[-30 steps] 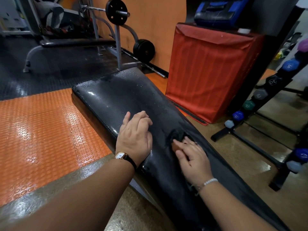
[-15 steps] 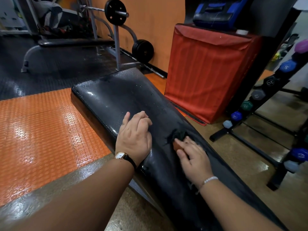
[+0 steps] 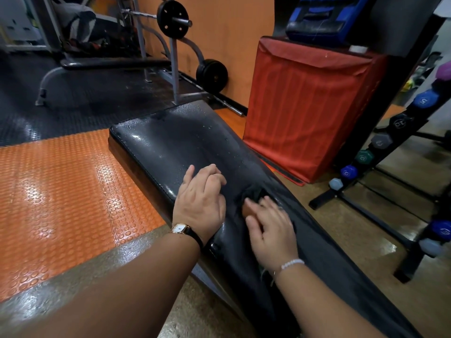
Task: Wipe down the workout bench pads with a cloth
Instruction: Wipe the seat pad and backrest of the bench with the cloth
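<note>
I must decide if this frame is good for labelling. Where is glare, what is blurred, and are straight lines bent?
Head view: light glints off the droplet-covered bench pad and the orange floor mat. Head view: the right hand is smeared by motion blur, while the left hand is sharp. Head view: the wide lens curves the pad's long edges.

Pad [image 3: 175, 142] lay open from left hand [image 3: 199, 206] and right hand [image 3: 271, 228] to its far end; orange mat [image 3: 61, 191] gave free room leftward; red covered box [image 3: 305, 113] stood near on the right, dumbbell rack [image 3: 324, 200] beyond it.
</note>
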